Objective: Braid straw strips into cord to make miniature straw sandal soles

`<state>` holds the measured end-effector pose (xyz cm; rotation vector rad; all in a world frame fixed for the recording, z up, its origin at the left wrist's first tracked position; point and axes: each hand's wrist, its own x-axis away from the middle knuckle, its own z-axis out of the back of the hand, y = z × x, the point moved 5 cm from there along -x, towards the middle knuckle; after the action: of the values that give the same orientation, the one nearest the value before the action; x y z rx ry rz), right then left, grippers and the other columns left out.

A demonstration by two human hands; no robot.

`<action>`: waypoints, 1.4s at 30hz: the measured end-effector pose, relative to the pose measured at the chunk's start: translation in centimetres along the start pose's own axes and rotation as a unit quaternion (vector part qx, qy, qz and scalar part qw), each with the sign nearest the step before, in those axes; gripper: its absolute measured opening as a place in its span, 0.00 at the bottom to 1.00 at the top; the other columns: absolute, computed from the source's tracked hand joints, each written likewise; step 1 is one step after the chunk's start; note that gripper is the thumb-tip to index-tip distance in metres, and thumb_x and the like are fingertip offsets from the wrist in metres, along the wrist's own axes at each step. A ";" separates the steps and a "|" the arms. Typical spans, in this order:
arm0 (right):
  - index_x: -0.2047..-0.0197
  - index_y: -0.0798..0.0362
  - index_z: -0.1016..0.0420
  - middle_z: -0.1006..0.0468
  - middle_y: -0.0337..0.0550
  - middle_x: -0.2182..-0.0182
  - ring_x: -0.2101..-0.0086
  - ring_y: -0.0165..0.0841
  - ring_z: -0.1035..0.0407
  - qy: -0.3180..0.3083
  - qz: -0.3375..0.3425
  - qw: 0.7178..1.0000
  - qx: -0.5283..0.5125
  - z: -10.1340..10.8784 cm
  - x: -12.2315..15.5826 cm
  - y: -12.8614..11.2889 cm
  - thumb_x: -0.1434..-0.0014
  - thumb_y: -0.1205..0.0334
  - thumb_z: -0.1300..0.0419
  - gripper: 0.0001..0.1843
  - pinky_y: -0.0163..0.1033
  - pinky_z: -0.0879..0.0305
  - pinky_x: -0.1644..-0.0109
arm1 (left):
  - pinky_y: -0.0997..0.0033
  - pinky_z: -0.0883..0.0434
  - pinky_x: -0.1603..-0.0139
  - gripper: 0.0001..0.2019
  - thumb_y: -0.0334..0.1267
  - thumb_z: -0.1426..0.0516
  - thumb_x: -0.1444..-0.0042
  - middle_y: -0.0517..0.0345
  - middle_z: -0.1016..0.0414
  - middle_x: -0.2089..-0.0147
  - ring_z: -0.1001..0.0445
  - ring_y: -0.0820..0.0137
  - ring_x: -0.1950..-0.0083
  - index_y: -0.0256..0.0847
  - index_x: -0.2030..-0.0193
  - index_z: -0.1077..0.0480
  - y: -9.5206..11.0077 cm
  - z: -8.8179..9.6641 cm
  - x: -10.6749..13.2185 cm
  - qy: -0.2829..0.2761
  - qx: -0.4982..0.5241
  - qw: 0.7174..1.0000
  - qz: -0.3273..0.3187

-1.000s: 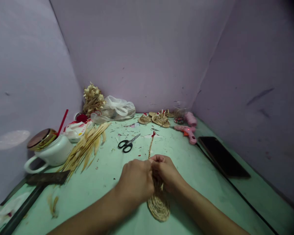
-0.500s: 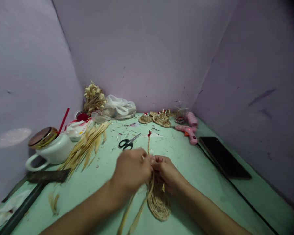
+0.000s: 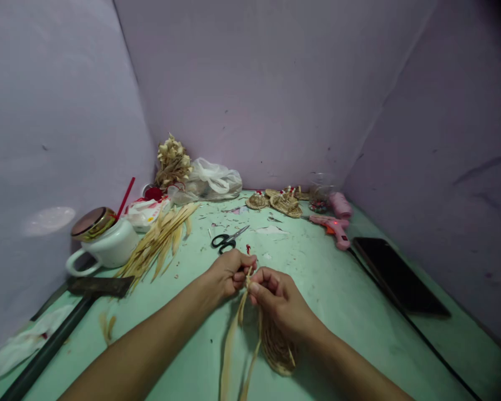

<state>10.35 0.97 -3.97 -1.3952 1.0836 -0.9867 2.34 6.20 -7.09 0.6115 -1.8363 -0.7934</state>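
Observation:
My left hand (image 3: 227, 274) is closed in a pinch on the straw braid (image 3: 247, 266), just below its red-tipped end. My right hand (image 3: 278, 301) is closed too, thumb and fingers gripping the same braid right beside the left. Loose straw strips (image 3: 234, 345) hang down from between my hands toward me. A coiled straw mat (image 3: 280, 352) lies on the green table under my right wrist, partly hidden by it.
Black scissors (image 3: 226, 240) lie just beyond my hands. To the left are a straw bundle (image 3: 161, 240), a white mug with a gold lid (image 3: 102, 240) and a dark bar (image 3: 62, 328). A pink glue gun (image 3: 334, 227) and a phone (image 3: 398, 275) are on the right. Finished straw pieces (image 3: 281, 201) sit at the back.
The view swung left. My hands lifted the braid, so less of it sticks out beyond them. Long loose strips now trail toward me, and more of the coiled mat is covered by my right wrist.

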 end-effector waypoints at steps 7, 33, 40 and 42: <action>0.79 0.56 0.36 0.36 0.32 0.86 0.87 0.20 0.51 0.088 -0.110 0.985 -0.098 1.8 -0.8 1.7 0.59 0.56 0.37 0.14 0.30 0.58 0.82 | 0.84 0.52 0.92 0.11 0.41 0.43 0.56 0.58 0.31 0.78 0.43 0.83 0.89 0.32 0.72 0.33 2.3 -0.2 3.3 -0.024 -0.089 0.993 -0.078; 0.73 0.59 0.30 0.30 0.35 0.83 0.87 0.18 0.45 0.122 -0.132 0.945 -0.273 3.3 -1.5 2.0 0.65 0.69 0.35 0.12 0.26 0.47 0.84 | 0.80 0.55 0.90 0.06 0.37 0.46 0.62 0.60 0.31 0.83 0.47 0.82 0.90 0.35 0.80 0.35 1.4 0.9 3.7 -0.009 -0.337 0.940 -0.059; 0.73 0.62 0.29 0.30 0.37 0.84 0.88 0.16 0.50 0.127 -0.150 0.940 -0.278 3.4 -1.5 2.2 0.63 0.73 0.39 0.08 0.23 0.53 0.86 | 0.80 0.55 0.90 0.04 0.34 0.47 0.63 0.60 0.32 0.86 0.47 0.81 0.91 0.36 0.81 0.37 1.0 1.0 3.1 0.000 -0.333 0.941 -0.055; 0.73 0.62 0.29 0.31 0.37 0.84 0.88 0.15 0.51 0.127 -0.151 0.939 -0.282 3.4 -1.5 2.2 0.63 0.74 0.39 0.08 0.23 0.54 0.87 | 0.80 0.55 0.90 0.04 0.34 0.47 0.63 0.60 0.33 0.86 0.46 0.81 0.91 0.36 0.81 0.37 1.0 0.9 3.1 -0.003 -0.335 0.941 -0.056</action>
<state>13.03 3.19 -6.47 -1.9822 1.4482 -1.1495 0.31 4.88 -4.71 0.2654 -1.4100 -1.4096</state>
